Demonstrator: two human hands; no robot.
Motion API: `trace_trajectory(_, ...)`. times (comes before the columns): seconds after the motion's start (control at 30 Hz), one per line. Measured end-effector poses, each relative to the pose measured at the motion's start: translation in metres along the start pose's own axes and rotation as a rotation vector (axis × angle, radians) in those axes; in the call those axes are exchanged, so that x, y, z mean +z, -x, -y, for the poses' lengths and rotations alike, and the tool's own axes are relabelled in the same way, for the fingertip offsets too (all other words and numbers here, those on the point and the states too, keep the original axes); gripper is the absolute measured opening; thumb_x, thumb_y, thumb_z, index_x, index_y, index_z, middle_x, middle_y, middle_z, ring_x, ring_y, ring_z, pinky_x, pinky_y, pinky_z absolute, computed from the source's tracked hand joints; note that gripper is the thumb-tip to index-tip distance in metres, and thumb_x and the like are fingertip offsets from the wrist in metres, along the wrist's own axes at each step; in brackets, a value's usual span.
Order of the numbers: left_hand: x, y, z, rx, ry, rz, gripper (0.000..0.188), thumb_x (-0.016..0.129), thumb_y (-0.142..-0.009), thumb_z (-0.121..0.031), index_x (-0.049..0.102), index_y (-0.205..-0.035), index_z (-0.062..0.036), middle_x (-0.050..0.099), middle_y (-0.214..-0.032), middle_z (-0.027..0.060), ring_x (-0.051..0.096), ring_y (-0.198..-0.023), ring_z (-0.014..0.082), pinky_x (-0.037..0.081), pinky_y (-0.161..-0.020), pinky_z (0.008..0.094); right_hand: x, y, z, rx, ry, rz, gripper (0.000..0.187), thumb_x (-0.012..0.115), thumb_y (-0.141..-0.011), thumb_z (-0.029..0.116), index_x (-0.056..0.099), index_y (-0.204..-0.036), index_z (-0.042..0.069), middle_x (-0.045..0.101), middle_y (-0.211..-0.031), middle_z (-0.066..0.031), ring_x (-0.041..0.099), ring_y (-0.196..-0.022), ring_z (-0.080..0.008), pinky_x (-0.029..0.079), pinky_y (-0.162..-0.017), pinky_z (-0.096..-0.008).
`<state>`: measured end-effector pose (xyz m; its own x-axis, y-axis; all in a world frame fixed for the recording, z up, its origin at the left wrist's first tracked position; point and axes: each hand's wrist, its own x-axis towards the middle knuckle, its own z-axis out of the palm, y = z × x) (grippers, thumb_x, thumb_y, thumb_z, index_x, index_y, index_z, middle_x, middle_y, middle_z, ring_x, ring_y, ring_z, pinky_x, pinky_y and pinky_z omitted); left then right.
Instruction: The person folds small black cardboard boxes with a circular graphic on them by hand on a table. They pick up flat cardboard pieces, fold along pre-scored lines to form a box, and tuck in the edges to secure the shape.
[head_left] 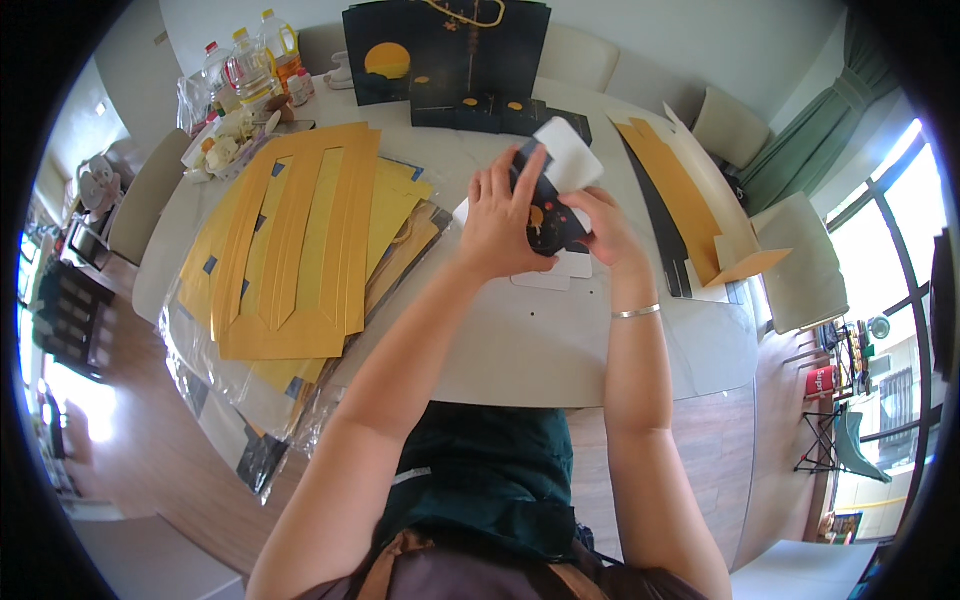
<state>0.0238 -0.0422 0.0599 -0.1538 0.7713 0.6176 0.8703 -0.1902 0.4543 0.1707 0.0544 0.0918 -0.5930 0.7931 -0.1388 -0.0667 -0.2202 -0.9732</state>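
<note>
Above the middle of the table, both hands hold a small dark box (546,228) with orange and gold print. A white flap or inner face (572,155) sticks up from its top, blurred at the edge. My left hand (490,228) is wrapped around the box's left side, its fingers over the upper part and thumb at the bottom. On the other side, my right hand (612,230) grips the right edge near the white part; a silver bangle circles that wrist. Below the hands lie flat white pieces (543,281), partly covered.
Gold cut-out card sheets (350,270) are stacked at left, over plastic wrap. A large black gift bag (395,75) and small black boxes (478,112) stand at the back. Folded gold card (675,190) lies at right. Oil bottles (245,65) occupy the far left corner.
</note>
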Motion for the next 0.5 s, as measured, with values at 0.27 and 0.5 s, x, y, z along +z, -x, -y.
trace_trajectory(0.27, -0.007, -0.002, -0.002, 0.157, -0.083, 0.108, 0.135, 0.09, -0.044, -0.04, 0.014, -0.152, -0.0121, 0.024, -0.151, 0.0178, 0.024, -0.141, 0.0351, 0.018, -0.115, 0.0573, -0.039, -0.005, -0.006, -0.078, -0.032, 0.044, 0.055, 0.072, -0.07, -0.002, 0.054, -0.122, 0.0, 0.062, -0.11, -0.0099, 0.061, -0.101, -0.0219, 0.052, -0.086, -0.0335)
trace_trajectory(0.5, -0.006, -0.002, 0.0, 0.089, -0.18, 0.095, 0.138, 0.09, -0.045, -0.045, 0.011, -0.152, -0.006, 0.032, -0.144, 0.0193, 0.028, -0.139, 0.0355, 0.019, -0.114, 0.0569, -0.046, -0.013, -0.013, -0.08, -0.015, 0.076, 0.058, 0.073, -0.069, -0.003, 0.054, -0.124, 0.003, 0.062, -0.11, -0.0092, 0.061, -0.102, -0.0216, 0.051, -0.087, -0.034)
